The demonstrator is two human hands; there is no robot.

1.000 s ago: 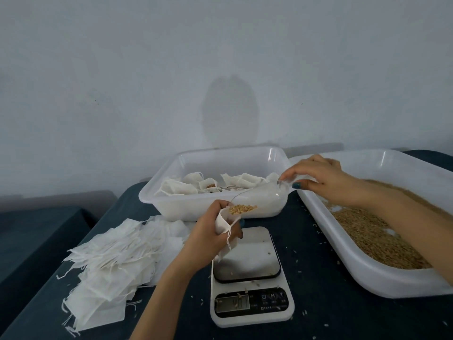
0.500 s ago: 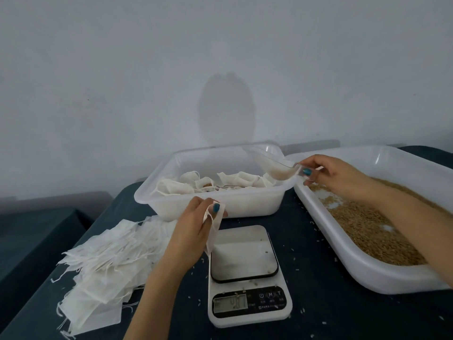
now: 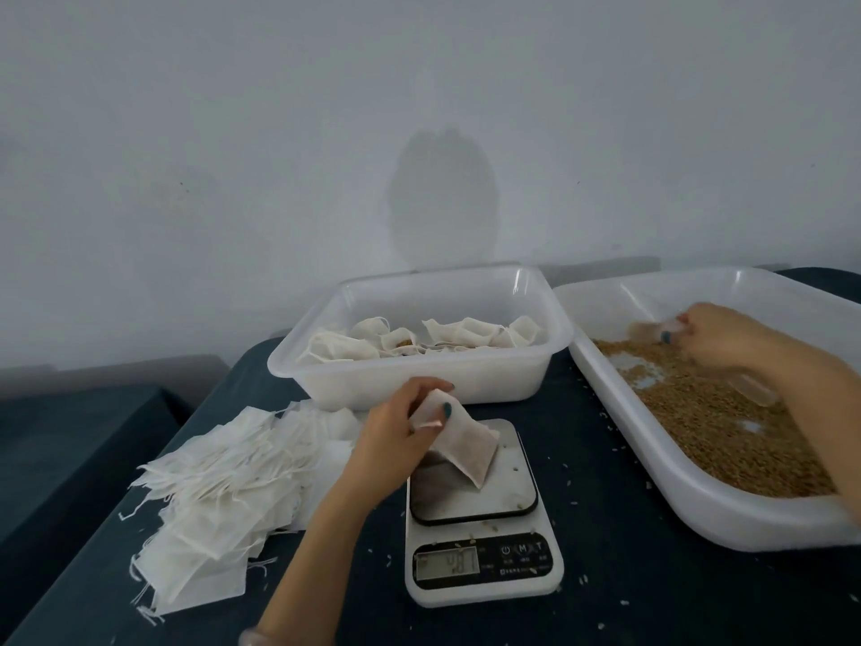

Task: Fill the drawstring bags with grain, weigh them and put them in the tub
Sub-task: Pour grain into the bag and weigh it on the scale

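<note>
My left hand (image 3: pixel 396 435) pinches the top of a small white drawstring bag (image 3: pixel 466 447) holding grain, its lower end resting on the platform of the white kitchen scale (image 3: pixel 482 568). My right hand (image 3: pixel 713 338) grips a clear plastic scoop (image 3: pixel 652 329), blurred, over the brown grain (image 3: pixel 727 426) in the large white tray (image 3: pixel 689 505) at the right. Behind the scale stands the white tub (image 3: pixel 419 380) with several filled bags (image 3: pixel 419 340) inside.
A heap of empty white bags (image 3: pixel 219 487) lies on the dark table left of the scale. Loose grains are scattered on the table and on the scale. A grey wall rises behind the tub. A lower dark surface sits at the far left.
My left hand lowered the bag onto the scale platform. My right hand carried the scoop from over the tub's corner to the right, into the grain tray.
</note>
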